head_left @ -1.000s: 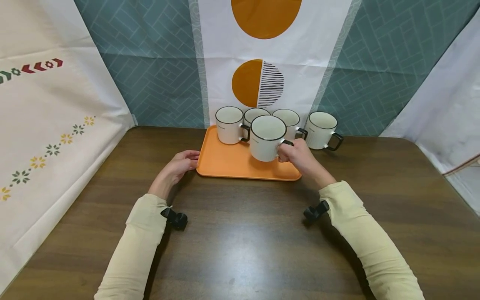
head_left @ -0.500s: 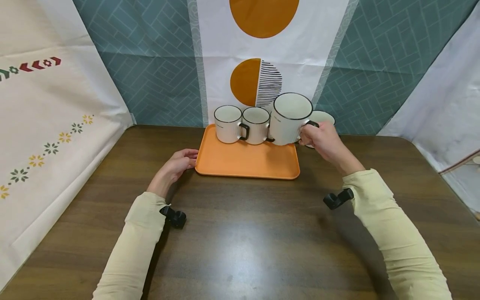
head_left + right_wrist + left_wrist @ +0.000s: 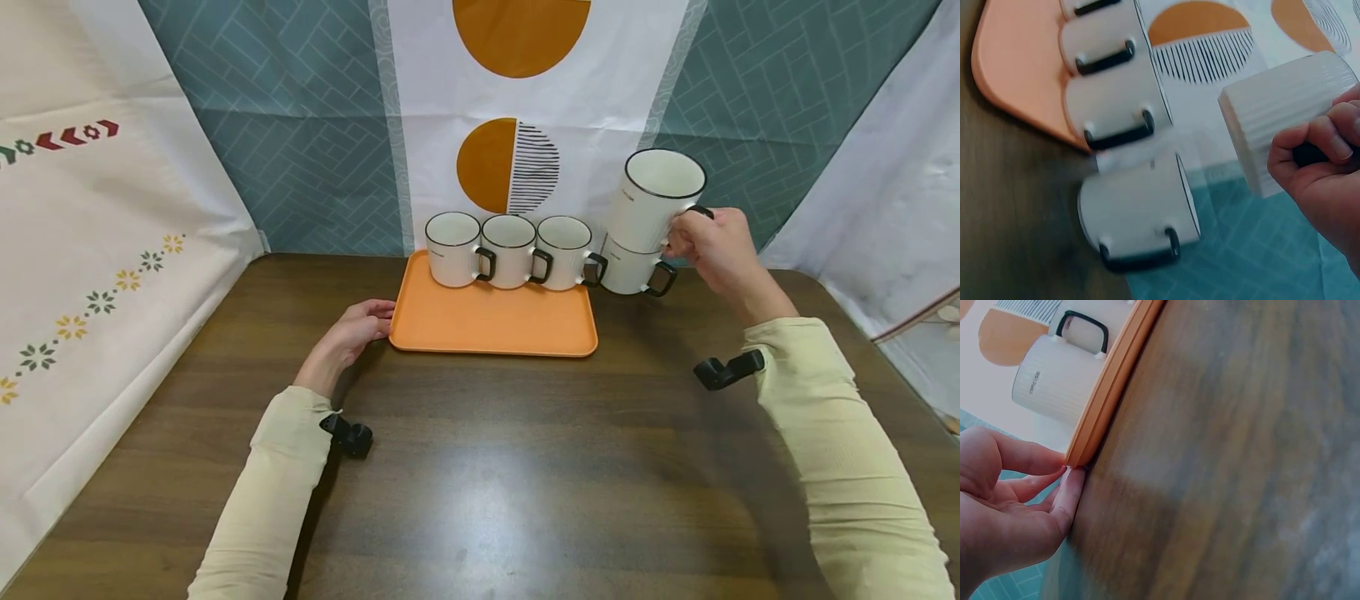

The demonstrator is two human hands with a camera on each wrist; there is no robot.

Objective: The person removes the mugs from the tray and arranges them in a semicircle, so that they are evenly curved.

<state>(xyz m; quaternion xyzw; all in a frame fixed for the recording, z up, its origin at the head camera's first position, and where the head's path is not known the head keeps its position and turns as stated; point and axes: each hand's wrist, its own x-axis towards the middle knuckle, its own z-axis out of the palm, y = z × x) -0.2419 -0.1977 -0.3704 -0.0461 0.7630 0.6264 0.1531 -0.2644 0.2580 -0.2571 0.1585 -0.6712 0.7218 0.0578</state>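
My right hand (image 3: 708,246) grips the black handle of a white mug (image 3: 660,187). It holds this mug raised at the back right, above another white mug (image 3: 626,268) that stands on the table just right of the tray. The right wrist view shows a gap between the held mug (image 3: 1288,112) and the standing mug (image 3: 1138,206). My left hand (image 3: 360,329) is at the left edge of the orange tray (image 3: 487,329), its thumb and finger pinching the rim in the left wrist view. Along the tray's back stand three matching mugs in a row, including a leftmost mug (image 3: 452,258), handles to the right.
A patterned cloth (image 3: 307,167) hangs close behind the mugs. White cloths, one on the left side (image 3: 112,217) and one on the right side (image 3: 900,208), flank the brown wooden table (image 3: 480,467). The tray's front half is bare.
My right hand has carried the held mug from over the tray rightward and up, past the tray's right end. My left hand has stayed at the tray's edge.
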